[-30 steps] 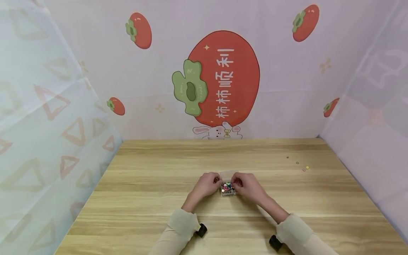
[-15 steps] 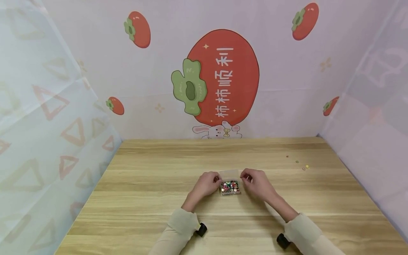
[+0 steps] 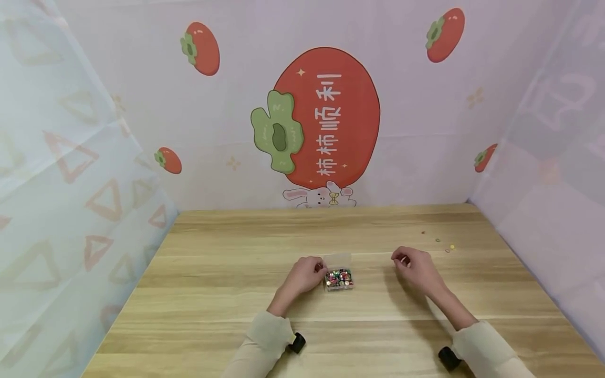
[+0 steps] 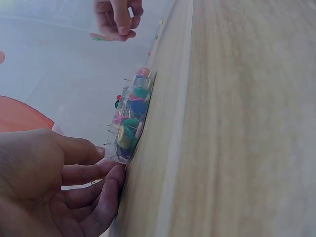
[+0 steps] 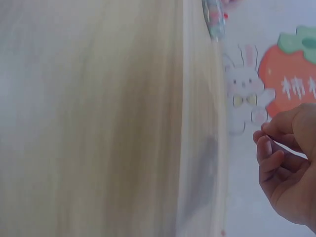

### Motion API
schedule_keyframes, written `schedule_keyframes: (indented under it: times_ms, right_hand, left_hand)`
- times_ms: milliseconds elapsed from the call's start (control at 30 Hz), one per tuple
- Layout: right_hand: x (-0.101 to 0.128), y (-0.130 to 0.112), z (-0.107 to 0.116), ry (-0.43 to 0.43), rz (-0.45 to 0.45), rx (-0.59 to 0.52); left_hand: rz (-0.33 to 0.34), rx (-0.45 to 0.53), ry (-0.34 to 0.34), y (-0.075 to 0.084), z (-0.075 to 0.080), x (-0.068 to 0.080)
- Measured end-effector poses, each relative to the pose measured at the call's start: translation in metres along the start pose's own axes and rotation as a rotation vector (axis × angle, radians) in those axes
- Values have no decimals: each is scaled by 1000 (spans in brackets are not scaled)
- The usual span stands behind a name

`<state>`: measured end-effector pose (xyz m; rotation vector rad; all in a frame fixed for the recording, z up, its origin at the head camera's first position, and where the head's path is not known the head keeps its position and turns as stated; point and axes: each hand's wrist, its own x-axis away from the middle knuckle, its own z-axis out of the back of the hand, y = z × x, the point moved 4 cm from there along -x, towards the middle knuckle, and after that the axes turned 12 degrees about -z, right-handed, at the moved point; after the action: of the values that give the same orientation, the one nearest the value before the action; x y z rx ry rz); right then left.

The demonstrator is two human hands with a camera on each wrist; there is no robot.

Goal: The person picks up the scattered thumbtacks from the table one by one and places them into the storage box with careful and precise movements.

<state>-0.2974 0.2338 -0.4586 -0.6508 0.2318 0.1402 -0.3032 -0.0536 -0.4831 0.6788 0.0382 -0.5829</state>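
Note:
A small clear plastic box (image 3: 338,279) full of coloured push pins lies on the wooden table (image 3: 227,283) with its lid (image 3: 338,260) folded open behind it. My left hand (image 3: 321,270) holds the box at its left end, fingertips against the wall (image 4: 106,163). In the left wrist view the pins (image 4: 132,118) show through the box side. My right hand (image 3: 399,259) hovers over the table well to the right of the box. Its thumb and forefinger (image 5: 266,143) are pinched together, seemingly on one pin, too small to see clearly.
A few loose pins (image 3: 446,247) lie scattered on the table at the far right. Fabric walls printed with persimmons (image 3: 326,115) close in the table at the back and on both sides. The box's edge (image 5: 213,19) shows at the top of the right wrist view.
My right hand has left the box and moved right, fingers still pinched. The left hand and the box have stayed put.

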Motion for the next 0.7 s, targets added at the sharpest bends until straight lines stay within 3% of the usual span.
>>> schedule_keyframes:
  times_ms: [200,500,700]
  right_hand:
    - [-6,27,21,17,-46,24]
    - [-13,56,45,59,-46,20]
    - [-22,77,65,25,-87,61]
  left_hand:
    - [33,0,-25,-2,-2,-2]
    - [35,-1,-34,-2,-2,-1]
    - [25,-5,-28,-3,-2,0]
